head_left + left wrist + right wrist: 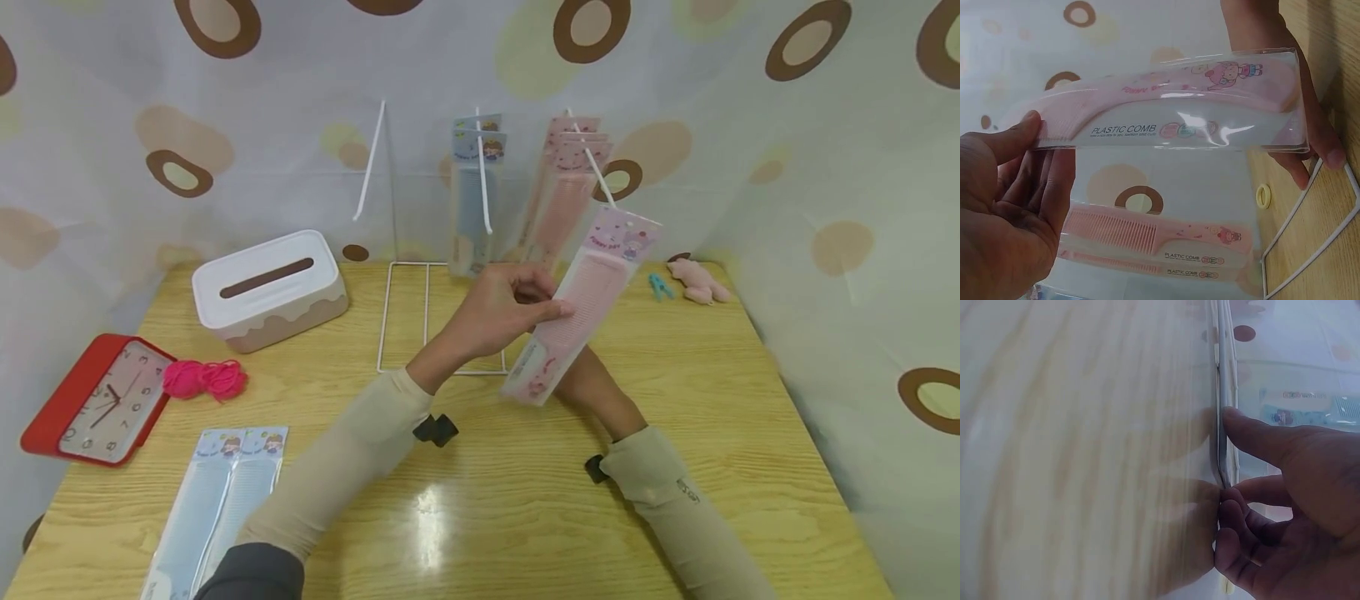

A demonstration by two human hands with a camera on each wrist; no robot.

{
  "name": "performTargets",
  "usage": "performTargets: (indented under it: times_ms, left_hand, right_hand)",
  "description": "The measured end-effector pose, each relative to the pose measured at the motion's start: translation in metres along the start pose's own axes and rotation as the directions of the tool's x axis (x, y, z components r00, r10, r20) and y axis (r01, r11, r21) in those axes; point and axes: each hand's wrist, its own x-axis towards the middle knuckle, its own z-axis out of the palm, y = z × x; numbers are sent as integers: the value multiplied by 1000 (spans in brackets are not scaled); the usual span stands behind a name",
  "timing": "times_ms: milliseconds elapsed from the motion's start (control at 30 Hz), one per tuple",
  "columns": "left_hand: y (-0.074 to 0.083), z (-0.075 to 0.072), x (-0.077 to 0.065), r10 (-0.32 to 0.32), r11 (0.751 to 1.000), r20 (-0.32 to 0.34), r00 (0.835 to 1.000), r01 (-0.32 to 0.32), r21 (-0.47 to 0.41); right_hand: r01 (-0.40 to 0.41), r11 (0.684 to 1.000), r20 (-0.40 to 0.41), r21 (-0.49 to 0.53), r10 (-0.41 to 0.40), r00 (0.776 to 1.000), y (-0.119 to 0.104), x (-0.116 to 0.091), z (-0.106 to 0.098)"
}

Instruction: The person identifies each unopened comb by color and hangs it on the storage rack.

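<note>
My left hand pinches a packaged pink comb by its side edge, thumb in front. The pack tilts, its purple header right at the tip of the rack's right hook. In the left wrist view the comb's clear sleeve reads "PLASTIC COMB". Behind and below this pack, my right hand is partly hidden. The right wrist view shows its thumb and fingers gripping the white wire rack's base at the tabletop. Several pink comb packs hang farther back on that hook.
Blue comb packs hang on the middle hook; the left hook is bare. Two more blue packs lie front left. Around stand a tissue box, red clock, pink yarn, teal clip and pink toy.
</note>
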Motion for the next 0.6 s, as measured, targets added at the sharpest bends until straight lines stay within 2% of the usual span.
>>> performTargets:
  times_ms: [167, 367, 600]
  left_hand:
    - [-14, -2, 13, -4, 1000, -37, 999, 5, 21]
    - [-31, -5, 39, 32, 995, -140, 990, -19, 95]
    - [-42, -3, 68, 39, 998, -245, 969, -27, 54]
  right_hand:
    - [26, 999, 0, -38, -26, 1000, -1, 1, 0]
    - [-45, 990, 42, -133, 51, 998, 0, 1, 0]
    - [-49, 988, 62, -146, 59, 996, 0, 1, 0]
